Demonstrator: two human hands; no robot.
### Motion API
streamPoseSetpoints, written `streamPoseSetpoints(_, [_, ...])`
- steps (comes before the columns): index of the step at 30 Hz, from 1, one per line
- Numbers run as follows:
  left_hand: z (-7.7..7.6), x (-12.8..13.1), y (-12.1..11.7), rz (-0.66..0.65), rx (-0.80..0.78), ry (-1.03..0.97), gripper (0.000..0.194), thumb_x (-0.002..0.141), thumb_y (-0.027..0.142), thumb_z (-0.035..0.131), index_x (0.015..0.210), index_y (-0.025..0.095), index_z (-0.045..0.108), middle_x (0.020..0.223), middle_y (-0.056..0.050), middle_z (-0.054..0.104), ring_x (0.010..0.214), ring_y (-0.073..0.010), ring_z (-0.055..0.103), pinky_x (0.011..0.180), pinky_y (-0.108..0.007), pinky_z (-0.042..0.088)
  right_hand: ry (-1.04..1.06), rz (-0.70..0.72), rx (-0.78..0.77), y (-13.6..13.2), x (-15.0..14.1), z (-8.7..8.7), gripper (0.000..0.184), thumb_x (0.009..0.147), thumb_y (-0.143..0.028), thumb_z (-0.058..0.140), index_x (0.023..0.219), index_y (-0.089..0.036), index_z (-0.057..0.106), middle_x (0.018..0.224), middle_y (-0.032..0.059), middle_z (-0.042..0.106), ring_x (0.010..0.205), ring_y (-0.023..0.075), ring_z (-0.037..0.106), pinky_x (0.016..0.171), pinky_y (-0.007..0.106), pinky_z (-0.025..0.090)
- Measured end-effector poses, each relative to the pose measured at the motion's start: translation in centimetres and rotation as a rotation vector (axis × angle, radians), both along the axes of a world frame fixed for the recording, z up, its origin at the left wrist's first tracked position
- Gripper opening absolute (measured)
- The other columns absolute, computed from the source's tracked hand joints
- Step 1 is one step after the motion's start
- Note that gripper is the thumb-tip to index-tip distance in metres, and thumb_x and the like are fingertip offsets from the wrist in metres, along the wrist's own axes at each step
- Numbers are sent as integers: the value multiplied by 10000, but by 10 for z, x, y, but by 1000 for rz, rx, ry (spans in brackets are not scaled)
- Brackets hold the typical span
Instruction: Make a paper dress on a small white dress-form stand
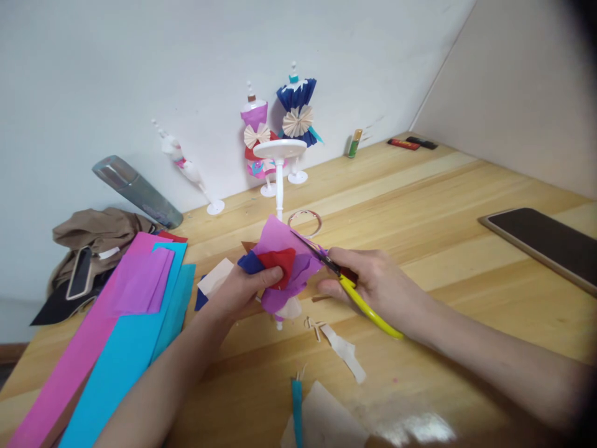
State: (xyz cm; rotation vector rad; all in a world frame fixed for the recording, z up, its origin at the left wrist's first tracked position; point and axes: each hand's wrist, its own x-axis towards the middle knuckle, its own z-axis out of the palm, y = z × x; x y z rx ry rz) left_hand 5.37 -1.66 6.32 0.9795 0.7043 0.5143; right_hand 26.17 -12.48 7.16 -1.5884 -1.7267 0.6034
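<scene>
My left hand (pixel 254 280) is closed around a mini dress form dressed in purple, red and blue crepe paper, its white stand (pixel 280 149) pointing away from me. The thumb presses on the red paper (pixel 285 264). My right hand (pixel 368 280) grips scissors (pixel 368 308) with yellow handles. Their dark blades lie against the edge of the purple crepe paper (pixel 275 236) at the upper side of the form. How far the blades are apart is hard to make out. Much of the form's body is hidden by paper and fingers.
Crepe paper strips (pixel 107 361) lie at left beside a brown cloth (pixel 100 230) and a leaning spray can (pixel 140 193). Several dressed mini mannequins (pixel 298 121) stand along the wall. A tape roll (pixel 317 224), paper scraps (pixel 345 351) and a phone (pixel 545 239) rest on the table.
</scene>
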Motion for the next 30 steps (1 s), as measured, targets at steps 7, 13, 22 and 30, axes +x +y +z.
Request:
streamPoseSetpoints(7, [1, -1, 0, 1, 9, 17, 521, 562, 418, 1003, 964, 175, 778, 897, -76, 803, 787, -244, 768, 652, -294, 613, 22, 16, -7, 1, 1, 1, 467, 914, -667, 559, 736, -245, 466, 591, -16, 485, 521, 154, 439, 522, 302, 327])
streamPoseSetpoints(13, [5, 1, -1, -5, 16, -12, 444, 568, 413, 1003, 882, 190, 783, 863, -52, 802, 755, -207, 760, 628, -256, 605, 58, 82, -18, 2, 3, 8, 350, 917, -553, 537, 770, -239, 490, 651, -13, 508, 580, 155, 447, 548, 305, 360])
streamPoseSetpoints(22, [3, 1, -2, -1, -19, -4, 468, 553, 382, 1012, 914, 181, 792, 891, -66, 811, 771, -212, 764, 651, -260, 616, 61, 70, -35, 1, 3, 6, 352, 915, -562, 552, 782, -238, 515, 653, -4, 534, 575, 161, 470, 543, 306, 357])
streamPoseSetpoints(30, [0, 0, -1, -21, 26, 45, 475, 567, 405, 1000, 913, 166, 779, 854, -68, 796, 729, -206, 747, 673, -277, 599, 60, 77, -64, 1, 1, 6, 391, 929, -610, 535, 816, -236, 551, 698, 20, 586, 610, 181, 516, 571, 320, 387])
